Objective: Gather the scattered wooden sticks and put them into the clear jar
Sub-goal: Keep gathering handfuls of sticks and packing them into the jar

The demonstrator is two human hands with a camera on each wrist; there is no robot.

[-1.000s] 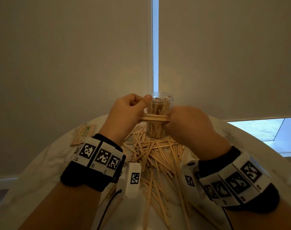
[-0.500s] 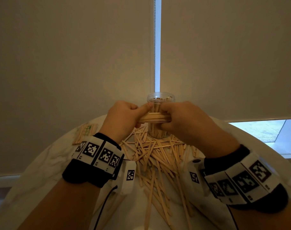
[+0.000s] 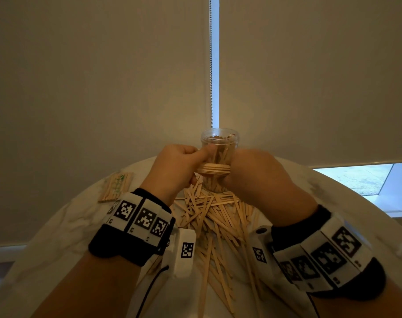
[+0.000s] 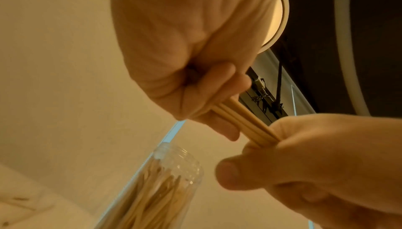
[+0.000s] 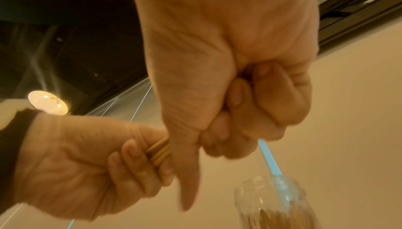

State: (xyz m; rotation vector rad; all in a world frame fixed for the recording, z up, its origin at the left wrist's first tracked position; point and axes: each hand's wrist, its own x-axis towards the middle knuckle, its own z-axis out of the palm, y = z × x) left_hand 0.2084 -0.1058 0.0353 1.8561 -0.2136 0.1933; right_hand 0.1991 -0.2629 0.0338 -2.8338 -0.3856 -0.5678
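Both hands hold one bundle of sticks (image 3: 214, 169) level, crosswise, in front of the clear jar (image 3: 219, 143) and below its rim. Left hand (image 3: 175, 167) grips the bundle's left end, fingers curled under, thumb on top pointing toward the jar; in the left wrist view the fingers (image 4: 219, 85) wrap the stick ends. Right hand (image 3: 256, 174) grips the right end in a closed fist, knuckles up; the right wrist view shows its fingers (image 5: 267, 98) folded tight, with one finger sticking out straight below. Only a short middle stretch of the bundle shows between the two fists, which sit close together without touching. The jar stands upright on the white round table (image 3: 64, 228) just behind the hands, lid off, already packed with upright sticks, tips just under the rim. Loose scattered sticks (image 3: 215, 216) lie in a messy pile on the table from the jar's base back toward the person, under and between the wrists. A small flat packet of sticks (image 3: 116, 187) lies well left of the jar, near the table's far-left edge. Behind the jar, roller blinds (image 3: 99, 76) hang with a narrow bright gap and a bead chain (image 3: 211, 60) straight above the jar. Both wrists wear black bands with printed marker tags.
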